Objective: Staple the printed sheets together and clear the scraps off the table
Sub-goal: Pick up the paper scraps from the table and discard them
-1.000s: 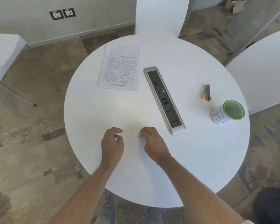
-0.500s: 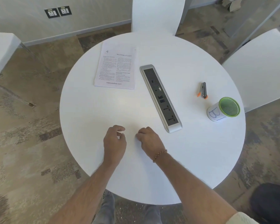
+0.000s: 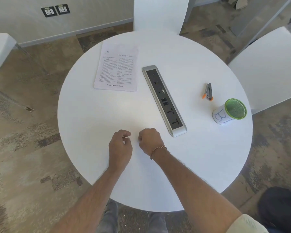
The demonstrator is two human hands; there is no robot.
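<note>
On the round white bench (image 3: 208, 157), seen from the head camera, lie four separate things. One stack of printed white sheets (image 3: 116, 68) rests flat at the far left, its top page numbered 4; how many sheets it holds cannot be told. One long silver-and-black socket strip (image 3: 164, 100) runs diagonally through the middle, just beside the sheets' right edge. One small grey stapler with orange tips (image 3: 208, 91) lies to the right of the strip, apart from it. One white cylindrical cup with a green mesh rim (image 3: 229, 113), lettered in blue on its side, stands near the stapler at the bench's right edge.

Two bare hands sit at the near middle of the bench, well apart from the sheets and the stapler. The left hand (image 3: 120, 147) has its fingers curled in, thumb and forefinger tips close together; something tiny may be pinched there, but that grip is too small to read. The right hand (image 3: 149, 140), with one beaded bracelet (image 3: 157, 151) at the wrist, is curled into a loose fist next to the strip's near end; whether its grip holds anything cannot be told. No scraps are clearly distinguishable on the white surface.

Three white chairs (image 3: 267, 64) stand around the bench, and two wall sockets (image 3: 55, 10) show on the wall.
</note>
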